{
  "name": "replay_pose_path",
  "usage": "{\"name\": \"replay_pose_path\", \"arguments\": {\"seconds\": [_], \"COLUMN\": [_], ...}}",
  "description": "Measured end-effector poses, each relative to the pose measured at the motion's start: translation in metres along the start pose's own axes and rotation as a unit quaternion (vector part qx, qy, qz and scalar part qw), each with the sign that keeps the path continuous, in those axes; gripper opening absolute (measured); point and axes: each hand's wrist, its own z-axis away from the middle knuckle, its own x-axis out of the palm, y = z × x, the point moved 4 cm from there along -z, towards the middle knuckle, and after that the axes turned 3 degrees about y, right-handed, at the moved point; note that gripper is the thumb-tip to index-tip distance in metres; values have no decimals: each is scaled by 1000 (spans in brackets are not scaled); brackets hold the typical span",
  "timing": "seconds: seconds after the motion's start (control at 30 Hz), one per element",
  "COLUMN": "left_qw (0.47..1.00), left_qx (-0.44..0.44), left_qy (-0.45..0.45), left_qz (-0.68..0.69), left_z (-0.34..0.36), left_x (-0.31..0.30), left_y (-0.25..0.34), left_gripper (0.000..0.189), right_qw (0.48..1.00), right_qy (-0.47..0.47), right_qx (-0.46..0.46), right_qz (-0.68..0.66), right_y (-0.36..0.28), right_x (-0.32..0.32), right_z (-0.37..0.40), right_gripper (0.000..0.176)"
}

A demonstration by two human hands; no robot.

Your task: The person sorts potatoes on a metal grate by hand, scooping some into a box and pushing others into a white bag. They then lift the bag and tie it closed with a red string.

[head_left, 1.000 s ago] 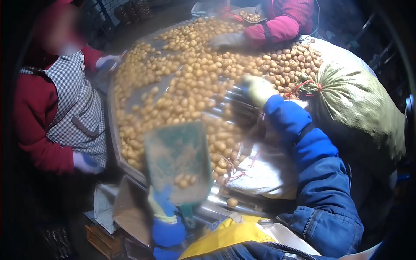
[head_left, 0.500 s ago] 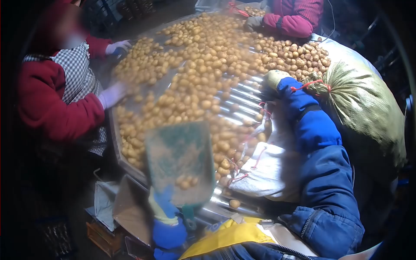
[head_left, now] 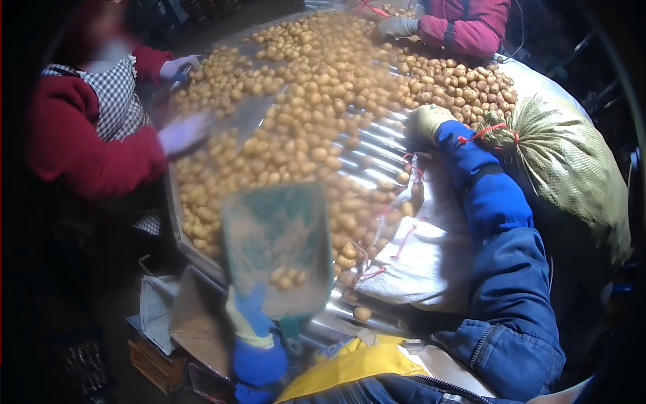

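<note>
A green, dust-covered scoop (head_left: 276, 225) lies near me over the heap, with a few potatoes (head_left: 288, 278) in its rear part. My left hand (head_left: 251, 316), in a blue and pale yellow glove, grips the scoop's near left corner. Its stubby handle (head_left: 290, 330) points toward me. My right arm reaches forward, and my right hand (head_left: 431, 122), in a pale yellow glove, rests between the bare metal rollers (head_left: 373, 156) and the browner potatoes (head_left: 464, 87). The fingers of that hand are mostly hidden and blurred. Many potatoes (head_left: 306, 108) cover the sorting table.
A full green woven sack (head_left: 565, 172) tied with red string stands at right. White sacks (head_left: 410, 269) with red ties lie by my right arm. Co-workers' gloved hands (head_left: 185, 133) reach in from the left, another gloved hand (head_left: 398, 27) at the back. A wooden crate (head_left: 156, 363) sits lower left.
The left co-worker's near hand has moved up and right over the potatoes. The back co-worker's hand has shifted slightly right. My hands and the scoop stay almost in place.
</note>
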Motion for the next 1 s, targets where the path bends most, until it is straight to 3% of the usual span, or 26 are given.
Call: {"name": "replay_pose_path", "arguments": {"seconds": [0.07,0.17,0.27,0.4,0.43,0.5,0.53,0.6,0.63,0.67,0.7,0.73,0.77,0.83,0.87,0.93,1.0], "left_qw": [1000,994,999,992,989,987,995,998,996,997,998,998,992,990,997,999,998], "left_qx": [5,-52,-20,-65,-82,-92,-43,28,48,39,30,-24,-81,-102,-66,-34,-45], "left_qy": [2,13,18,29,39,85,73,52,45,44,43,53,60,54,40,27,26], "left_qz": [18,95,42,100,116,103,44,-39,-61,-50,-40,21,82,85,27,-13,22], "left_z": [-2,-11,-17,-17,-14,-10,-11,-15,-15,-10,-8,-10,-13,-14,-10,-7,-8], "left_x": [-2,-15,-21,-24,-21,-15,-17,-19,-17,-10,-6,-10,-16,-18,-13,-7,-5], "left_y": [-2,-17,-27,-28,-25,-16,-16,-21,-19,-7,0,-4,-8,-11,-7,-3,-2], "left_gripper": [29,45,36,37,36,43,40,34,30,27,24,25,27,34,38,42,43], "right_qw": [999,997,997,996,990,955,925,768,861,867,856,847,856,893,892,898,948], "right_qy": [-25,-8,49,61,74,47,33,-101,-58,-96,-71,-117,-98,-111,-116,-14,121], "right_qx": [17,67,42,40,3,-59,-90,-126,-227,-222,-295,-330,-345,-274,-231,-213,-161], "right_qz": [-14,-25,-34,-43,-116,-286,-367,-619,-451,-436,-419,-400,-371,-340,-370,-385,-246], "right_y": [-4,-13,3,-33,-36,-51,-68,-107,-133,-161,-179,-191,-195,-195,-185,-149,-101], "right_x": [-4,-16,-1,-33,-32,-23,-23,-18,-29,-49,-53,-63,-65,-75,-66,-20,-12], "right_z": [-4,5,-1,40,42,46,54,76,100,131,153,177,190,194,175,106,66], "right_gripper": [38,38,31,33,35,36,37,42,47,49,54,59,60,61,58,54,50]}}
